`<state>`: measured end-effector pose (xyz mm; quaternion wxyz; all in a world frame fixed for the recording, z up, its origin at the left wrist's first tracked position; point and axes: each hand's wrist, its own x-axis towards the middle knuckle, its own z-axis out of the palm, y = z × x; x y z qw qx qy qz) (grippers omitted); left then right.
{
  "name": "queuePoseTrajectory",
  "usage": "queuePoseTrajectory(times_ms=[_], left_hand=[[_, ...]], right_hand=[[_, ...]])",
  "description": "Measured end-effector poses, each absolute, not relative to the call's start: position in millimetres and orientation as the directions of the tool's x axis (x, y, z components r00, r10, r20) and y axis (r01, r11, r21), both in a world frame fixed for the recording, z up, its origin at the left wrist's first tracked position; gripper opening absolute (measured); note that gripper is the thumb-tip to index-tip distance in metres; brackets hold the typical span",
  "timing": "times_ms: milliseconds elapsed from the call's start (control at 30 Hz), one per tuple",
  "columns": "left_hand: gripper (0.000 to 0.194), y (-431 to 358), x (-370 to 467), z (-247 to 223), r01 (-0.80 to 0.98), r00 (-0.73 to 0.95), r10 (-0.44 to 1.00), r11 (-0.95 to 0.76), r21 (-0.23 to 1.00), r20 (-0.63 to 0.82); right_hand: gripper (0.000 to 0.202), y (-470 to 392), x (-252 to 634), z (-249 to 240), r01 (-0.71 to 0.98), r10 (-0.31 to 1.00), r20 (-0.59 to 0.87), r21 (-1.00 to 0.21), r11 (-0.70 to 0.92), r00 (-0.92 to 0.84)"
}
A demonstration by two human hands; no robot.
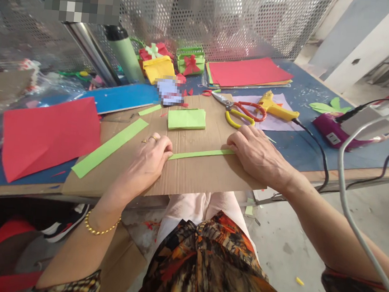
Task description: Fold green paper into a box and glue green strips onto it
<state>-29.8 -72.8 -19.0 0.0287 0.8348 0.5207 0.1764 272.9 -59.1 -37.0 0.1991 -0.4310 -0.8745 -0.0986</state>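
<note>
A narrow light-green paper strip (pixel 202 154) runs across a sheet of brown cardboard (pixel 192 175). At its left end, my left hand (pixel 152 160) has its fingers closed on the strip. My right hand (pixel 257 153) grips the other end, fingers curled, so the strip lies straight between both hands. Just beyond it sits a folded light-green paper piece (pixel 186 119). A wider green paper strip (pixel 110 147) lies slanted to the left of my left hand. Past my right hand are scissors (pixel 241 112) with red and yellow handles.
A yellow glue gun (pixel 277 108) rests on pale paper, its cord trailing toward a purple power strip (pixel 332 131). Red sheets (pixel 251 72) are stacked at the back; another red sheet (pixel 50 135) lies left. Small paper bags (pixel 158 69) and a green bottle (pixel 125 56) stand near the mesh panel.
</note>
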Motion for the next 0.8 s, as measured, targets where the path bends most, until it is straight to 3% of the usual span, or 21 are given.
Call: queuePoseTrajectory(times_ms=[300, 400, 467, 533, 667, 800], left_hand=[[0.016, -74.7, -48.5, -20.5, 0.849, 0.459, 0.819, -0.519, 0.101, 0.344], [0.018, -77.8, -43.9, -17.2, 0.817, 0.558, 0.741, -0.568, -0.095, 0.374], [0.026, -81.6, -38.1, -12.1, 0.754, 0.657, 0.671, -0.588, -0.293, 0.344], [0.032, -86.7, -31.8, -5.7, 0.667, 0.742, 0.607, -0.626, -0.403, 0.285], [0.031, -103.0, -15.2, 4.6, 0.636, 0.753, 0.640, -0.647, -0.420, 0.155], [0.035, -126.0, 14.7, 6.1, 0.788, 0.560, 0.817, -0.474, -0.393, 0.137]], right_hand=[[0.025, -58.1, 275.5, -37.4, 0.795, 0.721, 0.410, 0.015, 0.607, -0.558], [0.026, -59.1, 274.2, -35.4, 0.808, 0.751, 0.366, 0.001, 0.590, -0.549], [0.026, -60.2, 272.9, -34.6, 0.819, 0.765, 0.356, 0.003, 0.573, -0.536], [0.025, -61.6, 271.8, -33.7, 0.825, 0.761, 0.378, 0.016, 0.565, -0.528], [0.023, -64.8, 270.1, -29.8, 0.800, 0.715, 0.408, 0.073, 0.595, -0.568], [0.023, -65.9, 270.8, -25.9, 0.751, 0.671, 0.380, 0.107, 0.652, -0.637]])
